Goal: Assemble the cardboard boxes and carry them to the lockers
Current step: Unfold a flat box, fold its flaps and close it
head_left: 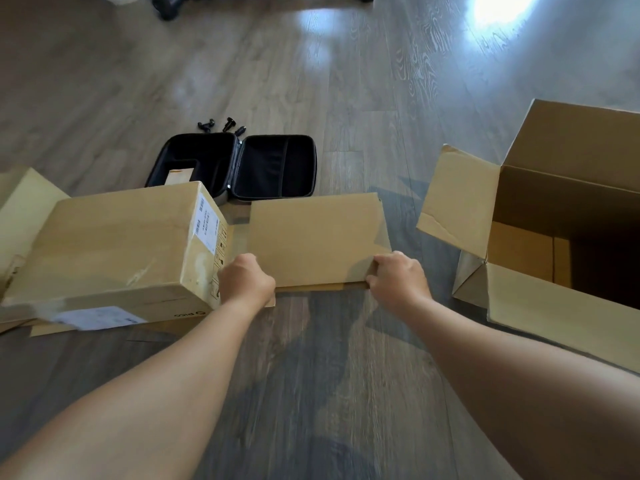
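1. Down on the wooden floor [346, 98], both hands grip the near edge of a flat cardboard panel [315, 237]: left hand [247, 282] curled round its left corner, right hand [398, 275] pinching its right corner
2. Just left, touching the panel, sits a closed cardboard box [114, 244]
3. Well right stands an open cardboard box [554, 237], flaps up
4. Behind lies an open black case [242, 166], with black screws [221, 125] beyond it

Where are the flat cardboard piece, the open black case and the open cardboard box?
flat cardboard piece [311, 237]: head view, middle of its top face.
open black case [273, 168]: head view, inside of its right half.
open cardboard box [460, 195]: head view, its left flap.
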A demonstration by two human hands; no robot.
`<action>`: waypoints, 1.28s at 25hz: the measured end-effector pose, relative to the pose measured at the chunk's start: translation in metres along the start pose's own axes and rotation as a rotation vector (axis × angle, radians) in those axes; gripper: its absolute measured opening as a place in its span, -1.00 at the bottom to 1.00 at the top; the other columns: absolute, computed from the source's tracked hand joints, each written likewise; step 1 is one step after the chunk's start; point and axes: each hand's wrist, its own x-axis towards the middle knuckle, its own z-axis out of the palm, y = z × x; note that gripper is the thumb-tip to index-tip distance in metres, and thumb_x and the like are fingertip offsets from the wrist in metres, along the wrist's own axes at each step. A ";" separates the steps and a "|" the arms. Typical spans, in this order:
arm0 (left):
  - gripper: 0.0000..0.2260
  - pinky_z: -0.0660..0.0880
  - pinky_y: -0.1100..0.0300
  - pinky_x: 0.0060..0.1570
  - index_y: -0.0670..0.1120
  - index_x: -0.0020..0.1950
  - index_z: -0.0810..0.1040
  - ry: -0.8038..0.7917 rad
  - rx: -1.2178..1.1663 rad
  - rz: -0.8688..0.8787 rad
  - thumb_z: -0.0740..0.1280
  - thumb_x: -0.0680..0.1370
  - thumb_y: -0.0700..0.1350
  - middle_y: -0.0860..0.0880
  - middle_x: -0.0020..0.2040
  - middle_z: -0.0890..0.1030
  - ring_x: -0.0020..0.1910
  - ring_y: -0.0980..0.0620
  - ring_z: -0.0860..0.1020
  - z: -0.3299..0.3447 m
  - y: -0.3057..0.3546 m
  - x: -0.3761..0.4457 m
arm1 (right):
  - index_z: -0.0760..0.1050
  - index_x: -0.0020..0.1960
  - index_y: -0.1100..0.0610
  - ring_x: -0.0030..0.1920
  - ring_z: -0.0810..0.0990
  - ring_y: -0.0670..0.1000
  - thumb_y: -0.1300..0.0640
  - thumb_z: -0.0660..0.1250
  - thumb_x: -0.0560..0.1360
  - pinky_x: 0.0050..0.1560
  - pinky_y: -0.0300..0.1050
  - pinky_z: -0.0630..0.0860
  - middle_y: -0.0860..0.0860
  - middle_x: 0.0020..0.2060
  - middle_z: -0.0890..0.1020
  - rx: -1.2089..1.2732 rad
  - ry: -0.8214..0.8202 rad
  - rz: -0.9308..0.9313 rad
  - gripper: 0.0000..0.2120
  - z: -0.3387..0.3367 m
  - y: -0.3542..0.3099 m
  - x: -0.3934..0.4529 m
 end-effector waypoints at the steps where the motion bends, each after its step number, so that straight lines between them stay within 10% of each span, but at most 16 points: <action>1: -0.87 0.49 0.04 -0.19 -0.19 -0.13 0.53 0.044 -0.015 -0.022 0.26 0.36 -0.30 -0.18 -0.15 0.58 -0.05 -0.28 0.52 -0.008 0.000 0.002 | 0.59 -0.01 0.09 -0.09 0.41 0.07 0.07 0.34 0.55 -0.14 -0.09 0.35 0.03 -0.08 0.47 0.010 0.029 -0.030 -0.89 -0.006 -0.009 0.003; 5: -0.84 0.51 -0.01 -0.03 -0.23 -0.07 0.55 0.213 -0.062 -0.028 0.25 0.39 -0.31 -0.26 0.04 0.61 0.11 -0.34 0.47 -0.041 0.004 0.007 | 0.57 -0.07 0.10 -0.10 0.46 0.09 0.08 0.35 0.54 -0.19 -0.10 0.37 0.04 -0.09 0.50 0.054 0.128 -0.106 -0.90 -0.028 -0.042 0.010; 11: -0.84 0.16 0.09 -0.34 -0.15 -0.33 0.27 0.257 -0.149 0.096 0.19 0.38 -0.36 -0.12 -0.37 0.35 -0.10 -0.21 0.34 -0.067 0.037 0.008 | 0.50 -0.10 0.08 -0.05 0.51 0.13 0.08 0.33 0.55 -0.18 -0.08 0.38 0.06 -0.09 0.49 0.014 0.203 -0.111 -0.90 -0.071 -0.046 0.019; 14: -0.74 0.26 0.10 -0.26 -0.05 -0.34 0.24 0.287 -0.193 0.156 0.19 0.43 -0.35 -0.21 -0.23 0.49 0.05 -0.26 0.39 -0.075 0.068 0.009 | 0.54 0.00 0.09 0.00 0.51 0.15 0.07 0.32 0.54 -0.11 -0.05 0.45 0.08 -0.05 0.50 0.005 0.264 -0.116 -0.89 -0.097 -0.032 0.023; 25: -0.82 0.23 0.11 -0.31 -0.15 -0.32 0.31 -0.065 -0.140 0.510 0.27 0.42 -0.30 -0.13 -0.30 0.43 -0.08 -0.25 0.45 0.013 0.220 -0.043 | 0.57 0.24 0.09 0.01 0.62 0.11 0.15 0.36 0.49 -0.03 -0.02 0.64 0.07 0.02 0.64 0.065 0.383 0.264 -0.68 -0.166 0.145 -0.030; 28: -0.82 0.40 0.18 -0.08 -0.18 0.02 0.55 -0.231 -0.263 0.599 0.26 0.46 -0.31 -0.05 0.06 0.55 0.13 -0.13 0.50 0.032 0.259 -0.074 | 0.49 0.42 0.10 0.17 0.60 0.15 0.17 0.40 0.49 0.12 0.02 0.60 0.10 0.18 0.62 0.120 0.412 0.355 -0.51 -0.187 0.199 -0.055; 32: -0.39 0.34 0.17 0.34 -0.13 0.56 0.27 -0.573 -0.192 0.626 0.25 0.50 -0.31 -0.05 0.55 0.27 0.48 -0.06 0.29 0.060 0.287 -0.111 | 0.53 0.37 0.07 0.16 0.58 0.24 0.21 0.37 0.48 0.16 -0.01 0.52 0.14 0.13 0.65 0.103 0.407 0.507 -0.55 -0.200 0.256 -0.081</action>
